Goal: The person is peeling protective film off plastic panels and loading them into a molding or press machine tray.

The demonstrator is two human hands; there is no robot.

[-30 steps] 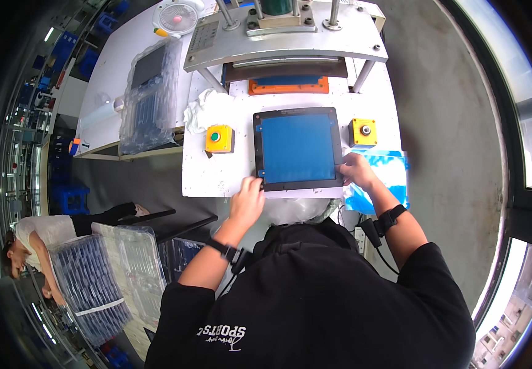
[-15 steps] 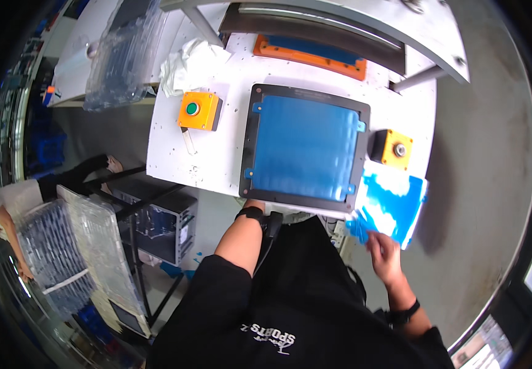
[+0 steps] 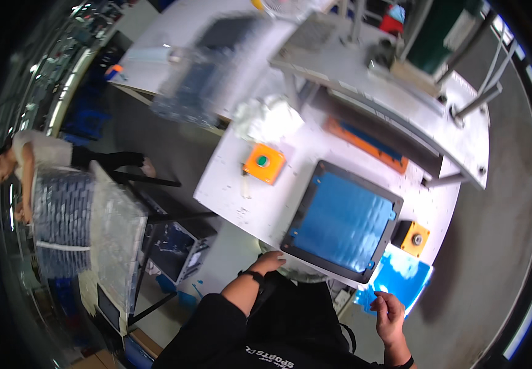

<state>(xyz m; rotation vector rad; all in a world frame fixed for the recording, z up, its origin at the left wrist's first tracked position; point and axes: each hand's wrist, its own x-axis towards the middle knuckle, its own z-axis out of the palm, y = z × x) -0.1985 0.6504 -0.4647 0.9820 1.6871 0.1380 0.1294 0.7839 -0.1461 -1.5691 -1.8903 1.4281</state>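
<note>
A black frame [image 3: 297, 227] with a blue film-covered panel [image 3: 344, 220] inside it lies near the front edge of the white table. My left hand [image 3: 268, 263] is at that edge, just off the frame's near left corner, its fingers stretched out with nothing visible in them. My right hand [image 3: 389, 317] is closed in a pinch over the near side of a shiny blue film sheet [image 3: 401, 277], right of the frame. Whether the fingertips hold the film, I cannot make out. The sheet overhangs the table's near right side.
An orange box with a green button [image 3: 263, 163] stands left of the frame, another orange button box [image 3: 413, 238] to its right. Behind are an orange bar [image 3: 364, 145], crumpled white cloth [image 3: 268, 118] and a grey metal stand [image 3: 389, 98]. A person [image 3: 44, 157] is at far left.
The view has swung, so the table sits lower and further right, tilted. My left hand has come out from under the frame's edge into sight. My right hand stays by the blue film.
</note>
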